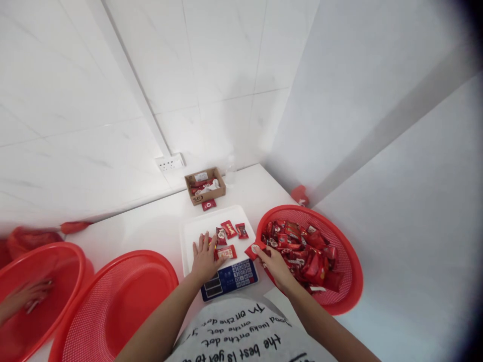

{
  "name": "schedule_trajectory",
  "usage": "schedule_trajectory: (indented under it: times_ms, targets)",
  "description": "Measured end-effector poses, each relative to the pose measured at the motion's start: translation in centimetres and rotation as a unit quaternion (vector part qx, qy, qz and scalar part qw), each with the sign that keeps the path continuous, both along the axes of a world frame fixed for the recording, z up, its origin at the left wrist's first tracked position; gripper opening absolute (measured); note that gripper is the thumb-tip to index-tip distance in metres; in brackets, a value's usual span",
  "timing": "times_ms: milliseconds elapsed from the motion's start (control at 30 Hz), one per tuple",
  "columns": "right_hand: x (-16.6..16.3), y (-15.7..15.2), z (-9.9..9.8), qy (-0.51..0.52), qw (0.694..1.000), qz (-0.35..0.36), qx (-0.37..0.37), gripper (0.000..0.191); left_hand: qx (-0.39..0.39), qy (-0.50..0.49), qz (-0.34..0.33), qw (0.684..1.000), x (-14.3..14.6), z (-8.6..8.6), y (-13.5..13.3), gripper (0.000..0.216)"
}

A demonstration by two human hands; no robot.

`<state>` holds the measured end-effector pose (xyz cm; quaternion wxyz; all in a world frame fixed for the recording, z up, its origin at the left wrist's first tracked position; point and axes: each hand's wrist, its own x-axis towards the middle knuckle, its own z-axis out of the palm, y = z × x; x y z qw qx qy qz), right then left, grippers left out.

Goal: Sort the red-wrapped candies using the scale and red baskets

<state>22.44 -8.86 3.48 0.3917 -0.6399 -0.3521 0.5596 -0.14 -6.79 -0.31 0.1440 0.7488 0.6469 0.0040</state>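
A white scale tray sits on a blue digital scale in front of me, with several red candy packets on it. My left hand lies flat on the tray, fingers spread, beside the packets. My right hand pinches one red candy packet between the tray and a red basket piled with red packets.
Two red baskets stand at the left; another person's blurred hand reaches into the far one. A small cardboard box, a loose red packet, a clear bottle and a wall socket sit near the tiled wall.
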Motion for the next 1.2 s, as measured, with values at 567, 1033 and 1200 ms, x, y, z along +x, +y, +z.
schedule_trajectory:
  times_ms: [567, 1033, 1200]
  targets:
    - [0.1, -0.8, -1.2, -0.085, 0.994, 0.022, 0.067, 0.04, 0.001, -0.014, -0.048, 0.999, 0.5, 0.7, 1.6, 0.092]
    - [0.3, -1.0, -2.0, -0.087, 0.993, 0.015, 0.072, 0.04, 0.087, -0.035, 0.208, 0.974, -8.4, 1.2, -4.2, 0.072]
    - [0.2, -0.9, -2.1, -0.09, 0.994, 0.009, 0.06, 0.042, 0.015, -0.175, 0.27, 0.947, -9.4, 0.5, -5.6, 0.079]
